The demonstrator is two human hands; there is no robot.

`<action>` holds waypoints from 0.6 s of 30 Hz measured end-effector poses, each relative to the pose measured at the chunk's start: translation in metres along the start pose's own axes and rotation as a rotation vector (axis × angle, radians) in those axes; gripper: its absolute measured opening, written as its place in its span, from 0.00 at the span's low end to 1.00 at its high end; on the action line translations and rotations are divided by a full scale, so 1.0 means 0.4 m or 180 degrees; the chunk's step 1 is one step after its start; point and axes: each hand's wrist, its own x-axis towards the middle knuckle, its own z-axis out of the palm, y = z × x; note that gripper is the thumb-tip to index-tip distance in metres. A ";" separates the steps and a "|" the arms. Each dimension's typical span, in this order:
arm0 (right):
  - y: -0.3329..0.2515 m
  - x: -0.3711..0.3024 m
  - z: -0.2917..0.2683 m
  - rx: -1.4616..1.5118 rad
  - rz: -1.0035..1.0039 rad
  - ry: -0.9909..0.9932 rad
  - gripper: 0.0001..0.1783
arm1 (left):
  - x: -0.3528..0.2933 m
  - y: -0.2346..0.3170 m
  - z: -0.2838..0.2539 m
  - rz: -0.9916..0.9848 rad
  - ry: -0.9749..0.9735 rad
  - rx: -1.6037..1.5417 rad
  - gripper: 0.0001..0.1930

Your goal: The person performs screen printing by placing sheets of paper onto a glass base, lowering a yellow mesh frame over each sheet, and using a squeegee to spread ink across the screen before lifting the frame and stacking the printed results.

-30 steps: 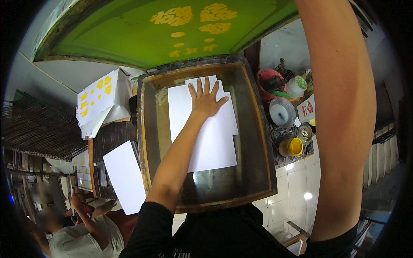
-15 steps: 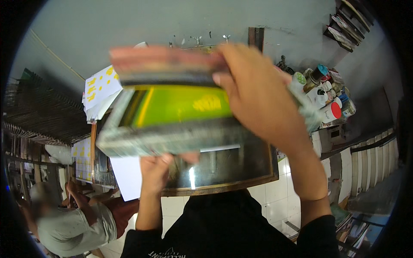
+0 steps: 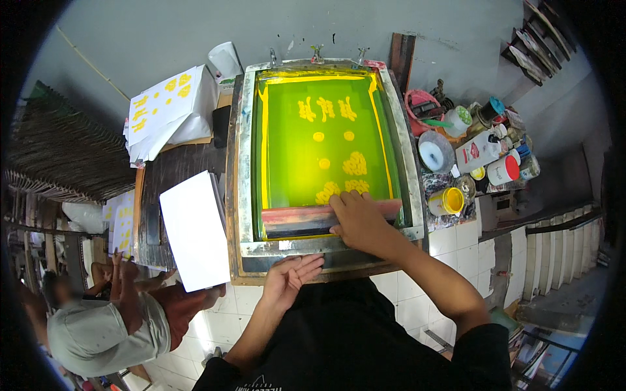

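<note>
A screen printing frame [image 3: 247, 169] lies flat on a dark board, its far end by the metal clamps at the wall. Its green mesh [image 3: 287, 143] carries yellow characters, round dots and blotches, with streaks of yellow ink along the sides. My right hand [image 3: 364, 225] grips a wide squeegee [image 3: 297, 218] with a reddish wooden top, which rests across the near end of the mesh. Just at the near edge of the frame, my left hand [image 3: 290, 279] is open, palm up, holding nothing.
Left of the frame lies a stack of white paper [image 3: 194, 228]; farther back, printed sheets [image 3: 166, 107] are piled. Ink pots, including a yellow tub [image 3: 446, 201], and bottles crowd the right side. Another person [image 3: 104, 326] sits at the lower left.
The screen frame, tilted up with my left hand under its near edge, has come down flat. My left hand has let go of it. My right hand has lowered with the squeegee onto the mesh.
</note>
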 end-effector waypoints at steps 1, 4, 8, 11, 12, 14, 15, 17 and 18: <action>-0.003 -0.004 0.004 -0.0068 0.0063 -0.0149 0.25 | 0.002 0.002 0.000 -0.0103 0.0106 0.0058 0.19; -0.008 0.005 0.004 -0.0381 -0.0007 0.0156 0.21 | 0.007 0.001 -0.002 -0.0158 0.0216 0.0186 0.25; 0.033 0.075 0.004 -0.0793 -0.0139 0.0614 0.15 | 0.015 -0.005 -0.024 -0.0244 0.0195 0.0043 0.24; 0.099 0.163 0.001 -0.0882 -0.0175 0.0766 0.15 | 0.018 -0.010 -0.047 -0.0418 0.0191 0.0088 0.23; 0.122 0.195 -0.002 -0.0901 -0.0179 0.0800 0.15 | 0.019 -0.011 -0.055 -0.0511 0.0209 0.0087 0.24; 0.168 0.266 -0.017 -0.0841 -0.0141 0.0791 0.19 | 0.020 -0.018 -0.065 -0.0427 0.0170 0.0307 0.25; 0.187 0.299 -0.026 -0.0803 -0.0162 0.0844 0.21 | 0.018 -0.022 -0.069 -0.0397 0.0237 0.0417 0.26; 0.229 0.374 -0.046 -0.0857 -0.0041 0.0812 0.23 | 0.016 -0.029 -0.075 -0.0423 0.0268 0.0299 0.25; 0.251 0.412 -0.055 -0.0884 -0.0014 0.0820 0.23 | 0.012 -0.031 -0.078 -0.0404 0.0239 0.0161 0.25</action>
